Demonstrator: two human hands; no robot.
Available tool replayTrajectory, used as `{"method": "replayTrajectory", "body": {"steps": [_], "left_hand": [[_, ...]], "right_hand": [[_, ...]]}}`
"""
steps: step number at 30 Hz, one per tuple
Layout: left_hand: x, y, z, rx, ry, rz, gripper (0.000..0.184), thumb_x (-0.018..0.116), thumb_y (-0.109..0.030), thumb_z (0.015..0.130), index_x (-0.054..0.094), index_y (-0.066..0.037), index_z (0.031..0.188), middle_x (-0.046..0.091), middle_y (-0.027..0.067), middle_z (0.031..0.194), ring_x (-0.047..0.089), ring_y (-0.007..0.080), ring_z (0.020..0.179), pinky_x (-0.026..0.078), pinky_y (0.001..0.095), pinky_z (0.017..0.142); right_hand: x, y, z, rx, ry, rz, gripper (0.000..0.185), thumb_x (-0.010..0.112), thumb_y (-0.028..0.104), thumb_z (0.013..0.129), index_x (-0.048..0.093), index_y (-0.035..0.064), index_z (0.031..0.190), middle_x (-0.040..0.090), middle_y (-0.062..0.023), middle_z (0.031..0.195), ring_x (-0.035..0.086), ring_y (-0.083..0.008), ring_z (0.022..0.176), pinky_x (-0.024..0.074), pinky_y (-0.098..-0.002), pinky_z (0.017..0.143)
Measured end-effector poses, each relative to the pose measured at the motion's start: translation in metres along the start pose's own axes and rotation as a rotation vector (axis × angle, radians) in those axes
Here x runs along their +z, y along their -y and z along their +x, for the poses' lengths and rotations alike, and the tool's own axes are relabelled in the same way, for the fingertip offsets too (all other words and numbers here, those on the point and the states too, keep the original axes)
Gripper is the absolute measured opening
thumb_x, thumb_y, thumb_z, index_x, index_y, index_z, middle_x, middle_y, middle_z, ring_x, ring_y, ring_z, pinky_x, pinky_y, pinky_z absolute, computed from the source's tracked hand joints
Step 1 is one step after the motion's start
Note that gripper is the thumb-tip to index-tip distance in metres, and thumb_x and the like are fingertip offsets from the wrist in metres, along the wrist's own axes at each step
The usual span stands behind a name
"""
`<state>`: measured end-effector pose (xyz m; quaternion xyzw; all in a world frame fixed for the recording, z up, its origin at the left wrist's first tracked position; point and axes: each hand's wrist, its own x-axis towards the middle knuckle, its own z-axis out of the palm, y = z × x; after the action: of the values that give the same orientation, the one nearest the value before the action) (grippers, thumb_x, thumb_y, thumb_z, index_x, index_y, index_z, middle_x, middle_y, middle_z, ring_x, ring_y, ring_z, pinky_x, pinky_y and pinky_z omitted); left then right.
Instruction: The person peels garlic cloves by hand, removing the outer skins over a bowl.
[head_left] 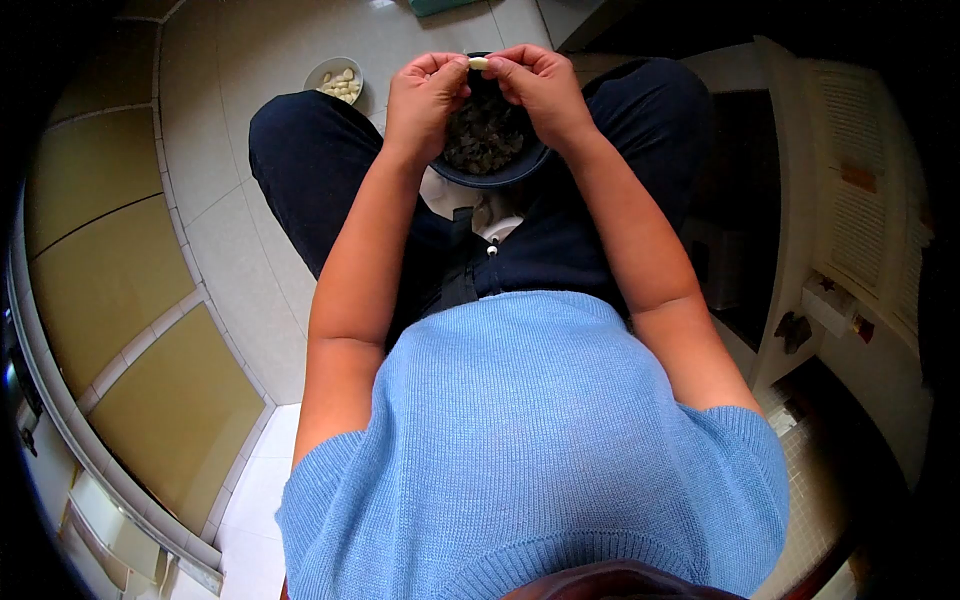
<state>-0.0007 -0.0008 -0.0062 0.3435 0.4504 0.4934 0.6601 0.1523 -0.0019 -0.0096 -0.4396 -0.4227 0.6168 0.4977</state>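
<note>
White clove (479, 63): was up between both hands' fingertips, above the far part of the dark bowl; long axis ran roughly crosswise, left to right.
Left hand (425, 100): thumb and forefinger pinched at the clove's left end.
Right hand (545, 95): thumb and forefinger pinched at its right end; neither hand clearly nearer.
Finger gap: only the clove's width; tips looked closed on it, grip pressure couldn't be told.
Dark bowl (488, 182): sat between the thighs, under the hands, held dark flaky scraps (485, 138).
Small bowl (361, 82): stood beyond the left knee, left of the left hand, well apart from the clove; held pale pieces (341, 84).
Dark trousers (312, 160): knees were spread either side of the dark bowl.
</note>
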Motion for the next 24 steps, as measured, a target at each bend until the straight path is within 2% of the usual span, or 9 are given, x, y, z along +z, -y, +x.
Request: {"method": "replayTrajectory", "body": {"steps": [8,18,20,24], "left_hand": [[-0.0029,0.0029,0.0040,-0.181,0.102,-0.300,0.011,0.058,-0.012,0.084,0.058,-0.002,0.087,0.056,0.0007,0.073,0.050,0.0057,0.059,0.037,0.0164,0.049],[-0.0008,0.0017,0.0023,-0.220,0.169,-0.364,0.012,0.058,-0.013,0.085,0.059,-0.001,0.088,0.057,0.0010,0.074,0.048,0.0045,0.058,0.034,0.0149,0.046],[-0.0035,0.0044,0.0039,-0.230,0.190,-0.352,0.012,0.057,-0.014,0.086,0.059,-0.002,0.088,0.058,0.0015,0.075,0.048,0.0046,0.059,0.034,0.0150,0.046],[-0.0010,0.0023,0.0027,-0.234,0.179,-0.352,0.013,0.057,-0.014,0.086,0.058,-0.002,0.090,0.058,0.0014,0.075,0.049,0.0047,0.060,0.035,0.0153,0.046]], "right_hand": [[-0.0017,-0.0064,0.0022,0.091,0.022,0.168,0.015,0.063,0.011,0.082,0.064,-0.0007,0.092,0.063,-0.0031,0.077,0.050,-0.0043,0.059,0.0387,-0.0159,0.052],[0.0020,-0.0009,0.0018,0.115,0.017,0.203,0.021,0.065,0.012,0.081,0.064,-0.0008,0.097,0.062,-0.0010,0.080,0.050,-0.0042,0.065,0.0391,-0.0157,0.054],[0.0000,-0.0037,0.0022,0.103,0.056,0.166,0.022,0.062,0.014,0.084,0.063,0.0004,0.103,0.063,-0.0004,0.086,0.051,-0.0032,0.067,0.0404,-0.0147,0.056],[0.0022,-0.0007,0.0022,0.105,0.029,0.180,0.020,0.064,0.014,0.082,0.064,-0.0007,0.096,0.062,-0.0019,0.081,0.050,-0.0045,0.065,0.0395,-0.0162,0.054]]}}
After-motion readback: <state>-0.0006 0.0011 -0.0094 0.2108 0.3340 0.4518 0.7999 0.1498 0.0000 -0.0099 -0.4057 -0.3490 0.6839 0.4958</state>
